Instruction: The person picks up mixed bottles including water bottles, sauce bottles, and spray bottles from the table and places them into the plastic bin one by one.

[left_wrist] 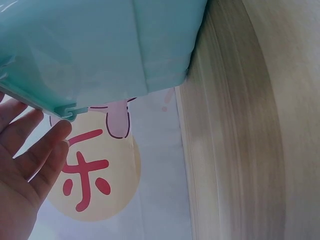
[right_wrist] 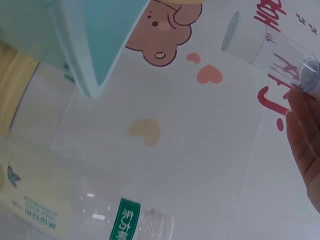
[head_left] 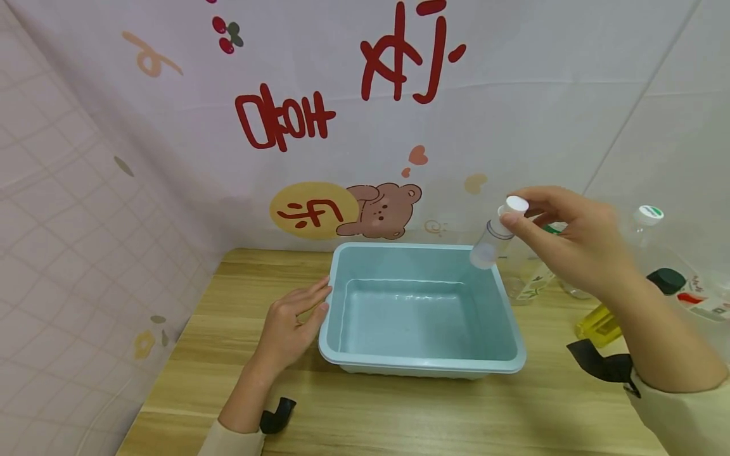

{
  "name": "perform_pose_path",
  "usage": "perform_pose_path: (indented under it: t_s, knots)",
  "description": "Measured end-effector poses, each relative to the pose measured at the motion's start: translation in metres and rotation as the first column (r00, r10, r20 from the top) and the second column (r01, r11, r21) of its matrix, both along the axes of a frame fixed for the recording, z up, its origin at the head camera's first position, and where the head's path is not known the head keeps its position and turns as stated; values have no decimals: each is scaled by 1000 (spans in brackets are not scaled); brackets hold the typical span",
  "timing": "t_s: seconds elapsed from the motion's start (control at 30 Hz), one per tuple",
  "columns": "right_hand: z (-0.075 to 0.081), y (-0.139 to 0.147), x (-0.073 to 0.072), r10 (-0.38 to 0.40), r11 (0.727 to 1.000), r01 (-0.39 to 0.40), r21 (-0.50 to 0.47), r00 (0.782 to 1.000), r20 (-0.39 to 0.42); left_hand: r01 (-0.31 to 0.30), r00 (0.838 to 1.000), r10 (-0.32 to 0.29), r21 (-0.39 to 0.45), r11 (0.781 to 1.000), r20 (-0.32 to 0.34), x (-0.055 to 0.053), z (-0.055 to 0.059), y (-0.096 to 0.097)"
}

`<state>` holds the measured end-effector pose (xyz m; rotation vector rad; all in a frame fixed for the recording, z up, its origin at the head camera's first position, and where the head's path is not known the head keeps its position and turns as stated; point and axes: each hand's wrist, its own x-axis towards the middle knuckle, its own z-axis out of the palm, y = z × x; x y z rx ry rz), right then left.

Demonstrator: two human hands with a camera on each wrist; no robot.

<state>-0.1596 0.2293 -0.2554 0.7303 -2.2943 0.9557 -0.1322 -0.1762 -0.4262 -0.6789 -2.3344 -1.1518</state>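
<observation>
A light blue plastic tub [head_left: 422, 364] stands on the wooden table, with nothing in it. My left hand [head_left: 293, 323] touches its left rim, fingers mostly straight; in the left wrist view the fingertips [left_wrist: 62, 129] lie along the rim's edge. My right hand [head_left: 587, 234] pinches a small clear bottle [head_left: 486, 251] by its white top between thumb and fingers. The bottle hangs tilted over the tub's back right corner, base pointing down and left. In the right wrist view that small bottle [right_wrist: 282, 59] shows a whitish base and see-through walls.
Several bottles stand right of the tub, partly behind my right arm: a clear labelled one [head_left: 533, 285], a white-capped one [head_left: 649, 216], and one with yellow liquid [head_left: 597, 324] and a dark cap. A printed cloth [head_left: 513, 126] hangs behind the table; another covers the left side.
</observation>
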Motion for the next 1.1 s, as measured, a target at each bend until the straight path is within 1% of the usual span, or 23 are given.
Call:
perform_pose_path:
  t_s: [0.07, 0.17, 0.3, 0.43, 0.53, 0.7, 0.87, 1.0, 1.1]
  knots:
    - [3, -7, -2, 16, 1000, -16, -12, 1000, -3, 2, 1000, -2, -2, 1000, -14, -1, 0, 0]
    - [7, -16, -5, 17, 999, -17, -39, 1000, 4, 6, 999, -7, -8, 1000, -36, -2, -1, -1]
    - [9, -29, -9, 23, 996, -19, -83, 999, 43, 6, 999, -6, -13, 1000, -51, -3, -1, -1]
    - [8, -43, -14, 86, 990, -78, -118, 994, 65, 3, 998, -4, -16, 1000, -57, -3, -1, -2]
    - [5, -53, -18, 130, 985, -122, -118, 990, 56, 0, 998, -1, -19, 1000, -61, -2, -2, -1]
    - [1, -66, -26, 159, 983, -151, -103, 985, 67, -1, 999, 1, -7, 1000, -49, -1, -3, 0]
    - [-3, -78, -33, 164, 984, -152, -88, 976, 142, 7, 999, -6, 10, 1000, -32, -1, -4, 2]
    - [-10, -88, -41, 189, 981, -175, -78, 954, 233, -5, 1000, 5, 13, 1000, -27, 0, -5, 1]
    - [-17, -95, -47, 193, 981, -178, -76, 940, 283, -6, 999, 6, 15, 1000, -33, 1, -5, 1]
